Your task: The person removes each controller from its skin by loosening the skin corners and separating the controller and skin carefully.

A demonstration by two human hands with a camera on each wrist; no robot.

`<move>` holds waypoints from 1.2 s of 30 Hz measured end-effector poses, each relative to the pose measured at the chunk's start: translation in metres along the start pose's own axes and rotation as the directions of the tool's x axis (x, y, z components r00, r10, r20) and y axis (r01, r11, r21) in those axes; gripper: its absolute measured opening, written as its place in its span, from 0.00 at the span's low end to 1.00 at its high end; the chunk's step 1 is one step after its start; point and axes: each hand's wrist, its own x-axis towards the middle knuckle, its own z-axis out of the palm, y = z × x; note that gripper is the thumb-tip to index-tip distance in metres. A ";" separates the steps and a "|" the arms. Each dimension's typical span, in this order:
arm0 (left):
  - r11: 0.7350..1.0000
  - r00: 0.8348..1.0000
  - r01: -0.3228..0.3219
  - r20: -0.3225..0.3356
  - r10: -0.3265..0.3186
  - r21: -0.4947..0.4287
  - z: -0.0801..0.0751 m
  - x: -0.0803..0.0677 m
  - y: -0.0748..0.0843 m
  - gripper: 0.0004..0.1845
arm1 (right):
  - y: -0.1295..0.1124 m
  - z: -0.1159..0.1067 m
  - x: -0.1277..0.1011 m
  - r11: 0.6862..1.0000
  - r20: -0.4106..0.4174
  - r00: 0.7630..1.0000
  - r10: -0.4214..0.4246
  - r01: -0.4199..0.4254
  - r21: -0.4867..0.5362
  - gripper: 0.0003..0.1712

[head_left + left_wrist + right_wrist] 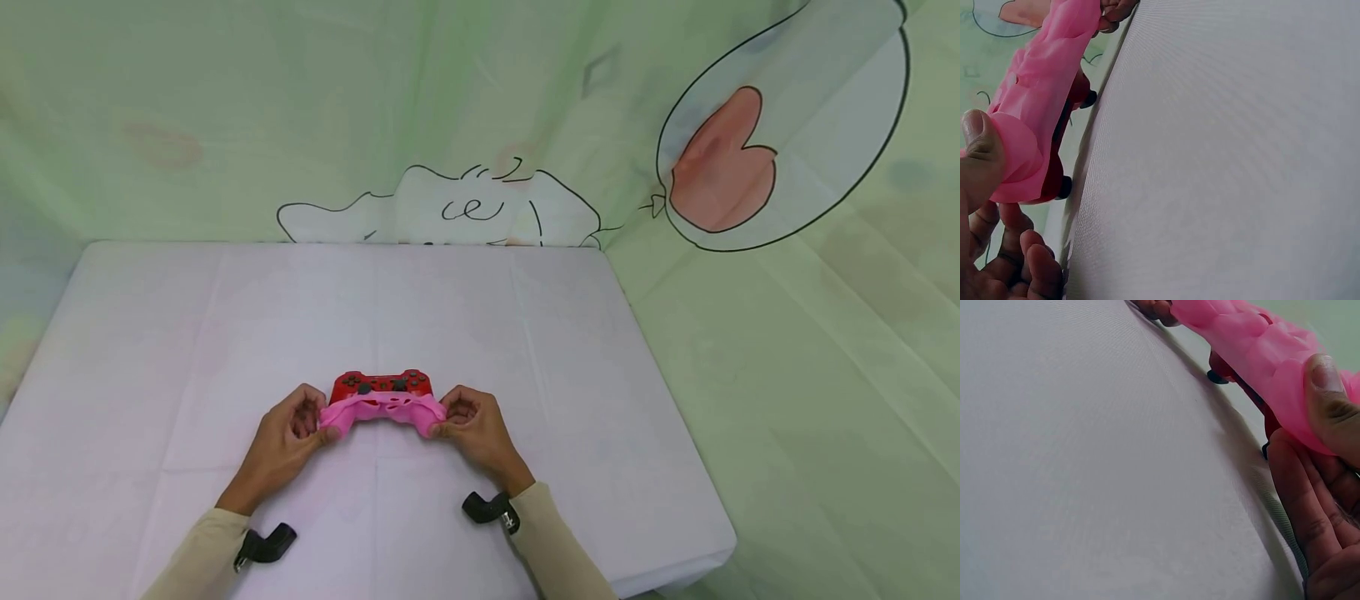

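While pinching each end of pink cover (382, 411) over red controller (382, 384), near middle of table (150, 350): left hand (283, 442), right hand (474, 429) thumb-and-fingers clamped. Step, judged: cover half on. Next move calls for even stretch over both grips.

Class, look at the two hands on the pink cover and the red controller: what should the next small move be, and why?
Probably stretch the pink cover farther over the red controller. The left hand and right hand each pinch one end, and the controller's top half is bare.
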 end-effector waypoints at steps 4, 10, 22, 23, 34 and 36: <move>1.000 1.000 0.001 -0.007 -0.001 -0.003 0.003 0.000 -0.002 0.19 | 0.001 0.000 0.000 1.000 -0.001 1.000 -0.009 0.009 -0.018 0.16; 0.998 0.999 -0.023 -0.031 0.025 0.063 0.005 0.000 -0.003 0.19 | 0.002 0.001 0.000 1.000 -0.023 1.000 -0.020 0.019 -0.021 0.16; 0.997 0.998 -0.013 -0.062 0.018 0.079 0.006 0.000 -0.002 0.18 | -0.003 0.004 -0.002 1.000 -0.055 0.998 -0.007 0.005 -0.026 0.16; 0.997 0.998 -0.012 -0.067 0.017 0.080 0.006 0.000 -0.002 0.18 | -0.004 0.004 -0.002 1.000 -0.057 0.998 -0.004 0.003 -0.026 0.16; 0.994 0.998 0.010 -0.063 -0.004 0.105 0.005 -0.001 0.001 0.17 | -0.005 0.009 -0.001 0.999 -0.097 0.995 -0.012 0.008 -0.047 0.14; 0.993 0.998 0.004 -0.067 0.004 0.120 0.006 -0.001 0.002 0.17 | -0.005 0.010 -0.001 0.999 -0.108 0.994 -0.011 0.006 -0.051 0.13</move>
